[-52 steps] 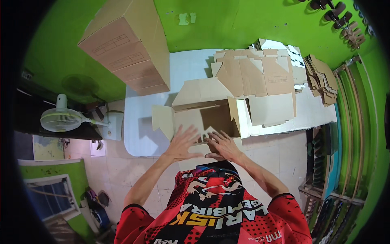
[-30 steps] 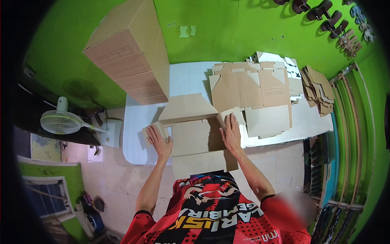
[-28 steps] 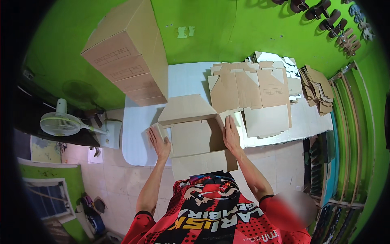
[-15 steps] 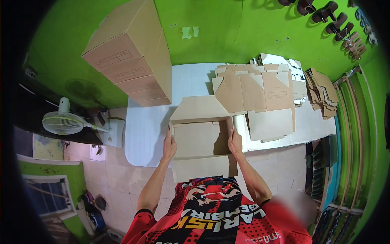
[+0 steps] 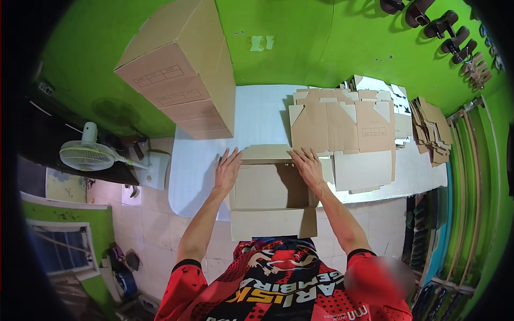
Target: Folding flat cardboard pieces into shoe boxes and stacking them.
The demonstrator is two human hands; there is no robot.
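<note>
An open cardboard box (image 5: 254, 190) is in front of me at the near edge of the white table, close to my body. Its inside is bare, with a shadow on the right part. My left hand (image 5: 228, 171) lies at the left end of the far flap (image 5: 265, 152), fingers stretched and spread. At the flap's right end, the spread fingers of my right hand (image 5: 307, 168) rest on the cardboard. The near flap (image 5: 273, 223) folds outward toward my shirt.
Stacked finished boxes (image 5: 209, 96) stand at the back left of the table (image 5: 257, 109). Flat cardboard blanks (image 5: 342, 120) are piled to the right, more cardboard pieces (image 5: 431, 128) beyond them. A fan (image 5: 88, 152) is at left. Sandals (image 5: 441, 24) hang on the green wall.
Both hands have moved from the box's sides up to the ends of its far flap, fingers spreading. The far flap now looks shorter and tilted differently. The view has shifted slightly.
</note>
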